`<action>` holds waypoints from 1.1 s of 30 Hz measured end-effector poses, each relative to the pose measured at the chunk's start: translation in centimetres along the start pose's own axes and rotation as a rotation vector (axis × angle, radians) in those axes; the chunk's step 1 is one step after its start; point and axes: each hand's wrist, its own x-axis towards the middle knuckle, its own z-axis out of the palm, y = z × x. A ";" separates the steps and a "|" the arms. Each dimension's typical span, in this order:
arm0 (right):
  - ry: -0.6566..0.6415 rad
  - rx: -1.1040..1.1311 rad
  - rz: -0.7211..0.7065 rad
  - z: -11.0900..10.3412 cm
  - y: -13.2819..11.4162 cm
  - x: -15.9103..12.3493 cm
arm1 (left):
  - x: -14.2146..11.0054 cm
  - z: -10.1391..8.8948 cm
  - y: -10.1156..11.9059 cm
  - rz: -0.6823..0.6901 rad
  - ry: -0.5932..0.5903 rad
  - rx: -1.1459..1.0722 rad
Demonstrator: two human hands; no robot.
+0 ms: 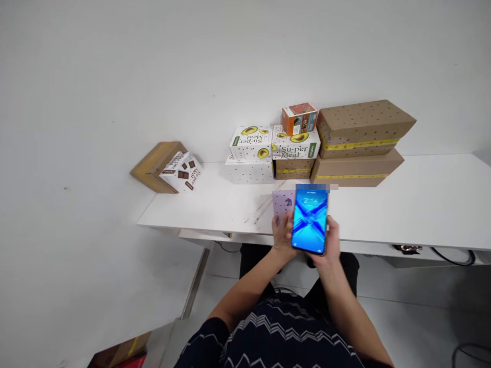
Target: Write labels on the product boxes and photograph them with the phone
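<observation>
My right hand (333, 244) grips a smartphone (310, 221) with a lit blue screen, held upright over the front edge of the white table (402, 204). My left hand (282, 231) is closed on a small lilac card or packet (283, 203) just left of the phone, partly hidden behind it. Both hands sit close together at the table's front edge.
Against the wall stand white avocado-print boxes (251, 143), a small orange box (299, 118) on top, and two stacked brown cardboard boxes with yellow tape (360, 143). A tilted brown and white box (169, 167) lies at the table's left end. Cables hang under the table at right.
</observation>
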 end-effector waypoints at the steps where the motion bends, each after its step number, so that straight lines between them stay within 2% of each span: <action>1: 0.075 -0.094 -0.098 -0.8 -1.2 -0.3 | 0.1 -0.4 -0.3 -0.007 0.006 0.027; 3: 0.273 -0.375 -0.340 -2.8 -3.7 -0.7 | 0.6 -1.0 -0.4 -0.024 0.017 0.100; 4: 0.424 -0.580 -0.462 -4.0 -4.8 -0.8 | 0.9 -1.2 -0.1 -0.036 0.018 0.133; 5: 0.592 -0.821 -0.547 -5.3 -5.9 -0.9 | 1.1 -1.4 0.2 -0.049 0.018 0.156; 6: 0.727 -1.079 -0.574 -6.6 -6.8 -1.0 | 1.3 -1.5 0.5 -0.064 0.017 0.170; 9: 0.970 -1.685 -0.466 -10.1 -8.6 -0.8 | 1.3 -2.1 0.7 -0.121 0.012 0.208; 12: 1.081 -2.007 -0.380 -12.6 -9.1 -0.2 | 0.5 -3.3 -0.5 -0.171 -0.020 0.233; 15: 1.083 -2.156 -0.361 -14.4 -9.1 0.5 | -0.7 -5.1 -2.5 -0.204 -0.068 0.244; 19: 1.051 -2.182 -0.375 -16.5 -9.2 1.4 | -2.2 -8.1 -6.3 -0.337 -0.159 0.303; 21: 1.045 -2.168 -0.462 -17.4 -9.1 1.9 | -2.5 -9.4 -9.1 -0.428 -0.185 0.332; 23: 1.046 -2.141 -0.619 -17.9 -8.8 2.2 | -2.4 -10.4 -12.6 -0.484 -0.188 0.341; 26: 0.951 -2.090 -0.905 -17.2 -7.8 2.5 | -1.1 -11.3 -18.8 -0.506 -0.186 0.346; 28: 0.831 -2.045 -1.027 -16.0 -6.5 2.6 | 0.3 -11.6 -23.0 -0.478 -0.208 0.367; 30: 0.736 -1.979 -1.057 -14.6 -5.0 2.7 | 2.0 -11.8 -26.8 -0.496 -0.218 0.400; 33: 0.663 -1.858 -0.939 -12.7 -2.6 2.8 | 4.4 -12.2 -31.1 -0.502 -0.279 0.427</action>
